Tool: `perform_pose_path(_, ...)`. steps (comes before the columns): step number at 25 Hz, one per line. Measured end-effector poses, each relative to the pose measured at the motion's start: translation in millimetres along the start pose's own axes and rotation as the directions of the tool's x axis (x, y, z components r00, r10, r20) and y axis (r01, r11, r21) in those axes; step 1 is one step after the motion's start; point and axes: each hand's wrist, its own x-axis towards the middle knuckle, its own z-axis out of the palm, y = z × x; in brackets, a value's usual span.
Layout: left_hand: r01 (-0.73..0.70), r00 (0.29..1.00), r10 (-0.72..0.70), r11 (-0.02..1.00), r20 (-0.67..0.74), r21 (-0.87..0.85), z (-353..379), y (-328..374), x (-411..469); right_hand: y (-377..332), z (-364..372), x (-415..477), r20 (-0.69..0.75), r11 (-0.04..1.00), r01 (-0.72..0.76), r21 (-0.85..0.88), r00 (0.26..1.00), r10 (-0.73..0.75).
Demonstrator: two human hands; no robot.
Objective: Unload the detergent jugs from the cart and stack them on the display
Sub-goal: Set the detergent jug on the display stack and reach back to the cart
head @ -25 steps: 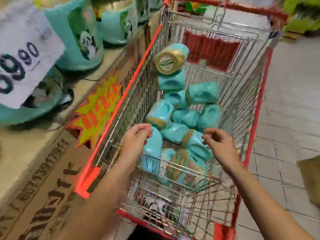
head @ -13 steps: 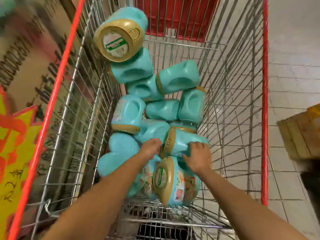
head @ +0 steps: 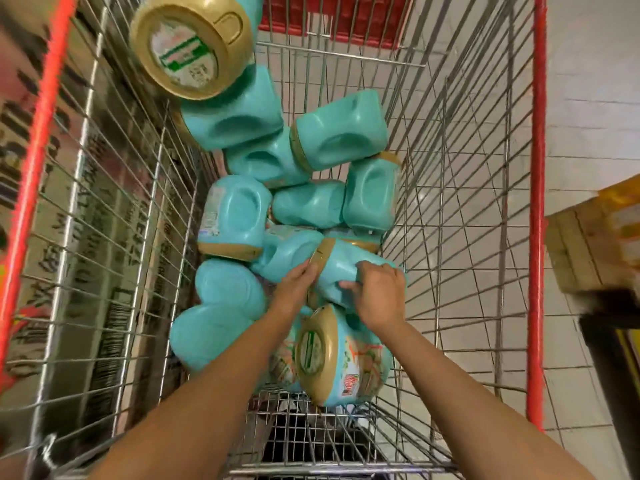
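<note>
Several teal detergent jugs with gold bases lie piled in a red-rimmed wire cart [head: 535, 202]. Both my hands are down inside it on one jug [head: 341, 263] lying on its side near the middle. My left hand [head: 294, 289] grips it at its gold band on the left. My right hand [head: 379, 296] curls over its teal body on the right. Another jug [head: 332, 358] with a printed label lies just below my hands. One jug [head: 194, 43] leans high against the far left wall, gold base toward me.
Cardboard display boxes [head: 31, 140] with printed text stand along the cart's left side. A wooden crate [head: 588, 237] sits on the tiled floor to the right. A red panel [head: 346, 19] closes the cart's far end.
My view has dropped from above the cart to inside it. Both hands have gone down from the near rim onto one jug and closed on it.
</note>
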Motion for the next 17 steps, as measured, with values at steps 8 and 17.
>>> perform_pose_path(8, -0.242, 0.969, 0.212, 0.742, -0.124, -0.625, -44.5, 60.2, -51.4, -34.6, -93.1, -52.1, 0.107, 0.17, -0.109, 0.979, 0.994, 0.024)
perform_pose_path(17, -0.168, 0.979, 0.199, 0.901, 0.036, -0.399, -51.1, 56.9, -70.5, -22.6, -69.0, -57.0, 0.263, -0.094, -0.249, 0.964, 0.946, 0.19)
